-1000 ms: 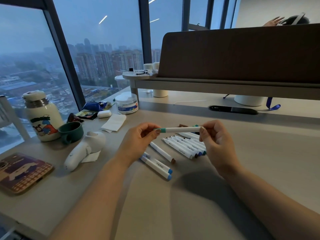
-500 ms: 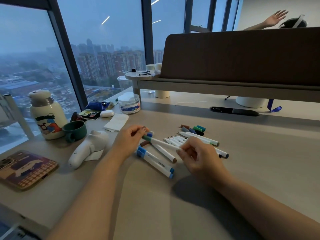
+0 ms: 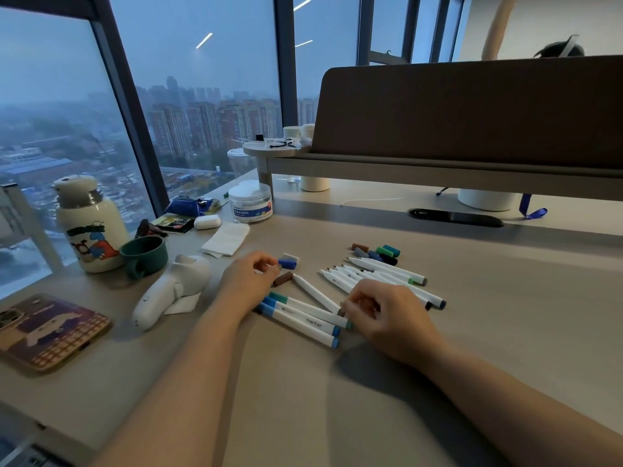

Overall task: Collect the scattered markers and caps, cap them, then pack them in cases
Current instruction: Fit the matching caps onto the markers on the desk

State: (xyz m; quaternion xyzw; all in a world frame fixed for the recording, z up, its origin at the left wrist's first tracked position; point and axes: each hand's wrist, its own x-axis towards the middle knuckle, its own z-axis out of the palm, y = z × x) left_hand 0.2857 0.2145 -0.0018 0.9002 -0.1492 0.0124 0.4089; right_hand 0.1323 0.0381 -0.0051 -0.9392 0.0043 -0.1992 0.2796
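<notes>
Both forearms reach in from the bottom edge over the pale desk (image 3: 337,416). The right hand (image 3: 387,315) is knuckles-up with its fingers curled over the butt ends of the nearest markers. Its palm side is hidden, so I cannot tell whether it pinches anything. The left hand (image 3: 251,278) is curled too, its fingertips touching a loose blue cap (image 3: 288,263). An actual pinch cannot be made out.

Between the hands lie three capped markers (image 3: 303,320), two blue and one teal. Just beyond them lies a slanted uncapped marker (image 3: 315,293), its brown end half covered by the right fingers. A brown cap (image 3: 282,279) lies just beside the left fingertips, and a pale cap (image 3: 291,257) sits just behind the blue one.

Farther right is a row of uncapped markers (image 3: 357,274), partly hidden by the right hand. Behind that row is a cluster of loose caps (image 3: 377,252).

To the left are a phone in a patterned case (image 3: 47,332), a white controller (image 3: 172,288), a green mug (image 3: 145,254) and a cartoon-printed flask (image 3: 89,224). Farther back are a folded tissue (image 3: 226,237), an earbud case (image 3: 207,221) and a plastic jar (image 3: 250,203) with an unreadable label.

A brown desk divider (image 3: 472,106) blocks what lies beyond it. Above its top edge show only another person's raised arm (image 3: 499,25), cut off by the frame, and the top of a head.
</notes>
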